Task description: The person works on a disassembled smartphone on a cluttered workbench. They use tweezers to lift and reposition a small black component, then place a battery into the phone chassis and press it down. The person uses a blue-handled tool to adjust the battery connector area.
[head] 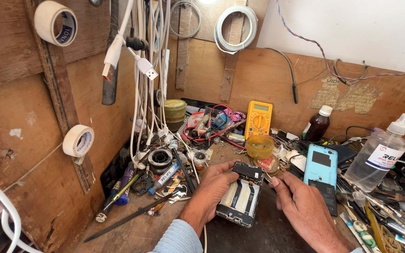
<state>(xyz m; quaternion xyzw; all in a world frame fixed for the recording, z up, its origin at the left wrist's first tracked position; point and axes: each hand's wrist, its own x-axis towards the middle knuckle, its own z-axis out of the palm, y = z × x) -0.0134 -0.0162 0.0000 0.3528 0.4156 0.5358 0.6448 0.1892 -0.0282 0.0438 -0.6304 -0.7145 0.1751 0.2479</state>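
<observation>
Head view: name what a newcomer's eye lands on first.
At centre, the left hand and right hand hold an opened phone on the cluttered workbench. Behind stands a yellow multimeter; a light-blue phone lies to the right.

1. A small electronics repair workshop, probably for phones: an opened phone [241, 194] with bare ribbon cables lies near the front edge of the wooden bench [141, 232]
2. A yellow multimeter [258, 118] leans at the bench's back edge, beside a solder spool [160, 160] and a tangle of red leads
3. Charging cables [141, 70] and tape rolls [56, 22] hang on the plywood walls
4. Screwdrivers [118, 193], tweezers and solvent bottles [381, 154] crowd both side edges; smaller parts are too cluttered to tell
</observation>
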